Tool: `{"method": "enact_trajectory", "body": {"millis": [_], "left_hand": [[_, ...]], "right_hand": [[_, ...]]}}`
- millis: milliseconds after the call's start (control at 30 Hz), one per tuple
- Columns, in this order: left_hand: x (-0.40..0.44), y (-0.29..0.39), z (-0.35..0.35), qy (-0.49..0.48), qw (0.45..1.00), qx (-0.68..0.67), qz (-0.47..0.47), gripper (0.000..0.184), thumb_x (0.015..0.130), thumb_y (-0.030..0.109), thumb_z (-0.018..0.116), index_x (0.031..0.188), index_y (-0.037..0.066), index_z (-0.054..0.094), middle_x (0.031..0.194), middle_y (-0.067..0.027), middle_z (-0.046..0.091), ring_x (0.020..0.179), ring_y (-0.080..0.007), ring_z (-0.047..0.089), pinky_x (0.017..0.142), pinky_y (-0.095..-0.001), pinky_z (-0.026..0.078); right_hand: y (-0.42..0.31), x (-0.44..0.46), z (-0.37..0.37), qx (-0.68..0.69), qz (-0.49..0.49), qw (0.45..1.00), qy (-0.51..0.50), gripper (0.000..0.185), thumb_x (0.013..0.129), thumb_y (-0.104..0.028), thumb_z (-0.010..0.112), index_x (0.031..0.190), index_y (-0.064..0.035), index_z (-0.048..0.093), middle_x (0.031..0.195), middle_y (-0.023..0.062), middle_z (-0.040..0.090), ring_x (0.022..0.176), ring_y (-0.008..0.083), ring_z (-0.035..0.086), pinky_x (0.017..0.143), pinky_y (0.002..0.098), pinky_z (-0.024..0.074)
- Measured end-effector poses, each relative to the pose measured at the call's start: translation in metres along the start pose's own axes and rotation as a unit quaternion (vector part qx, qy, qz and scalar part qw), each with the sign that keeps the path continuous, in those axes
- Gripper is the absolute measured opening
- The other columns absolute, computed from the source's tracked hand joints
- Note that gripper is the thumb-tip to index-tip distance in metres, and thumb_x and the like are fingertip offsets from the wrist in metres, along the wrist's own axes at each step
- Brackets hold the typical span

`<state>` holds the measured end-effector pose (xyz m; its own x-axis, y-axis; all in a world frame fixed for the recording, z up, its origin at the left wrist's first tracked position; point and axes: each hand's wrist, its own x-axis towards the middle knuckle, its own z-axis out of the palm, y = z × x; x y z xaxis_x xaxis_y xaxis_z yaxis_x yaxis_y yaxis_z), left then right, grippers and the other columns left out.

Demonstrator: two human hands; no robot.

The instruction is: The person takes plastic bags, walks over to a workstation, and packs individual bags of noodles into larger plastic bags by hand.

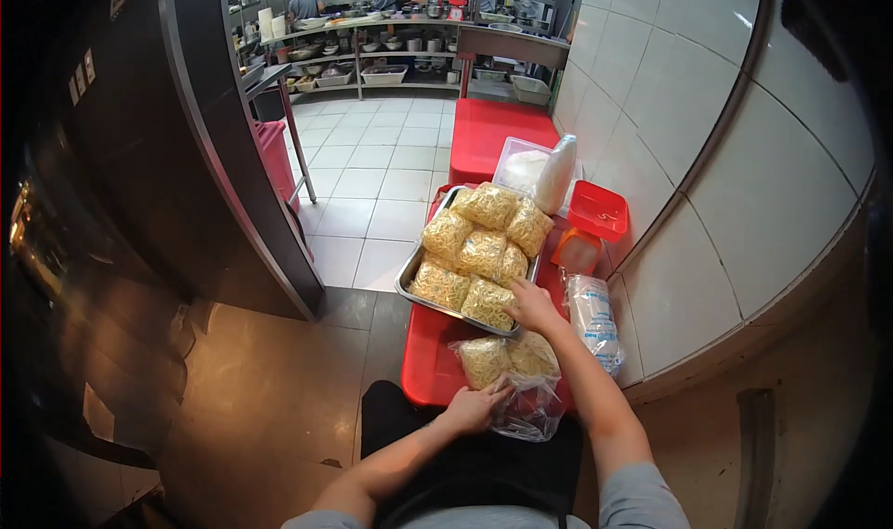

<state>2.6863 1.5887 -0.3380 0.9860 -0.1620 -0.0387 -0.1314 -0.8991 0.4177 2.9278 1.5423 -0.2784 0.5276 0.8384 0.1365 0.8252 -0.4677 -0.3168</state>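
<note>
Low in the head view, my left hand (476, 406) has its fingers closed on the edge of a loose clear plastic bag (528, 416). Right above it on the red surface lie a bag of noodles (485, 360) and a second filled bag (533, 353), partly under the clear plastic. My right hand (532, 306) reaches over the near right corner of a metal tray (406, 285), its fingers curled against the side of a noodle bag (488, 304); the fingertips are partly hidden. Several more clear bags of yellow noodles (482, 250) are piled in the tray.
Behind the tray stand a clear plastic container (514, 148) and a tall plastic-wrapped roll (556, 176). A red basket (598, 210), an orange pack (577, 250) and a plastic-wrapped package (593, 315) line the tiled wall. Farther off are shelves (372, 73) and people working.
</note>
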Motion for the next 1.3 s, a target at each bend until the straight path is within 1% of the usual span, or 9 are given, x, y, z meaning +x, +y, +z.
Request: {"method": "enact_trajectory", "body": {"millis": [167, 267, 400, 600, 733, 1000, 1200, 1267, 1300], "left_hand": [[0.0, -0.004, 0.007, -0.002, 1.0, -0.019, -0.001, 0.082, 0.067, 0.014, 0.061, 0.144, 0.018, 0.032, 0.153, -0.0112, 0.022, 0.102, -0.0245, 0.062, 0.065, -0.0408, 0.048], [0.001, -0.005, 0.005, -0.014, 1.0, -0.023, 0.002, 0.081, 0.068, 0.014, 0.06, 0.144, 0.019, 0.032, 0.154, -0.0104, 0.02, 0.105, -0.0239, 0.061, 0.068, -0.0413, 0.048], [-0.001, -0.002, 0.001, -0.022, 1.0, -0.022, 0.001, 0.082, 0.069, 0.014, 0.059, 0.145, 0.02, 0.03, 0.154, -0.0096, 0.02, 0.107, -0.0238, 0.06, 0.071, -0.042, 0.047], [-0.004, -0.001, 0.001, -0.007, 0.999, -0.03, 0.006, 0.08, 0.07, 0.013, 0.06, 0.144, 0.019, 0.029, 0.154, -0.0098, 0.018, 0.102, -0.0258, 0.062, 0.069, -0.0431, 0.048], [-0.013, 0.002, -0.019, 0.004, 0.994, -0.1, 0.047, 0.08, 0.068, 0.013, 0.062, 0.143, 0.017, 0.031, 0.153, -0.0114, 0.019, 0.099, -0.0331, 0.061, 0.066, -0.0471, 0.052], [0.015, 0.007, -0.066, 0.118, 0.972, -0.18, 0.093, 0.076, 0.072, 0.007, 0.06, 0.142, 0.008, 0.03, 0.149, -0.0177, 0.026, 0.124, -0.0374, 0.044, 0.095, -0.0432, 0.044], [-0.005, 0.068, -0.121, 0.021, 0.993, -0.057, 0.099, 0.078, 0.072, 0.001, 0.057, 0.143, 0.01, 0.028, 0.152, -0.0115, 0.022, 0.098, -0.0374, 0.061, 0.077, -0.044, 0.052], [-0.014, 0.082, -0.106, 0.055, 0.982, -0.01, 0.178, 0.07, 0.075, 0.0, 0.055, 0.14, 0.005, 0.031, 0.153, -0.0095, 0.021, 0.083, -0.0331, 0.065, 0.067, -0.0447, 0.052], [-0.018, 0.088, -0.106, 0.041, 0.985, 0.002, 0.165, 0.068, 0.076, 0.001, 0.054, 0.14, 0.005, 0.032, 0.153, -0.0093, 0.02, 0.08, -0.0312, 0.065, 0.064, -0.0427, 0.052]], "right_hand": [[-0.018, 0.04, 0.009, -0.064, 0.158, 0.966, -0.194, 0.094, 0.052, -0.061, 0.079, 0.12, -0.0026, 0.051, 0.124, 0.0183, 0.056, 0.117, 0.0322, 0.053, 0.101, 0.0504, 0.0309], [-0.032, 0.041, -0.001, -0.043, 0.145, 0.957, -0.247, 0.09, 0.054, -0.058, 0.079, 0.119, -0.0023, 0.053, 0.124, 0.0197, 0.055, 0.116, 0.0323, 0.053, 0.101, 0.0505, 0.0312], [-0.015, 0.034, 0.043, -0.008, 0.008, 1.0, 0.0, 0.076, 0.052, -0.044, 0.083, 0.107, 0.0017, 0.057, 0.107, 0.021, 0.063, 0.104, 0.0353, 0.059, 0.093, 0.0471, 0.0416], [0.011, 0.049, 0.036, 0.248, 0.096, 0.961, -0.078, 0.073, 0.052, -0.031, 0.088, 0.109, 0.0033, 0.057, 0.103, 0.0139, 0.064, 0.094, 0.0277, 0.062, 0.081, 0.0357, 0.0501], [0.004, 0.007, -0.012, 0.678, 0.082, 0.73, -0.028, 0.048, 0.075, -0.009, 0.074, 0.118, -0.0006, 0.054, 0.109, 0.0101, 0.063, 0.096, 0.0176, 0.062, 0.084, 0.0332, 0.0506], [-0.064, -0.227, -0.053, 0.829, 0.079, 0.55, -0.062, 0.079, 0.074, -0.028, 0.069, 0.141, -0.0044, 0.033, 0.129, 0.0126, 0.052, 0.113, 0.0259, 0.056, 0.097, 0.0377, 0.0456], [-0.049, -0.259, 0.007, 0.907, 0.306, 0.284, -0.055, 0.053, 0.088, -0.024, 0.062, 0.135, -0.0075, 0.042, 0.127, 0.0131, 0.054, 0.116, 0.0272, 0.054, 0.098, 0.0447, 0.0449], [-0.036, -0.241, 0.012, 0.915, 0.288, 0.27, -0.084, 0.047, 0.09, -0.03, 0.059, 0.13, -0.0074, 0.048, 0.123, 0.0116, 0.057, 0.114, 0.0273, 0.056, 0.097, 0.043, 0.0463], [-0.036, -0.232, 0.012, 0.883, 0.308, 0.348, -0.061, 0.045, 0.092, -0.031, 0.055, 0.13, -0.0069, 0.047, 0.123, 0.0114, 0.057, 0.112, 0.0271, 0.056, 0.094, 0.0436, 0.0482]]}}
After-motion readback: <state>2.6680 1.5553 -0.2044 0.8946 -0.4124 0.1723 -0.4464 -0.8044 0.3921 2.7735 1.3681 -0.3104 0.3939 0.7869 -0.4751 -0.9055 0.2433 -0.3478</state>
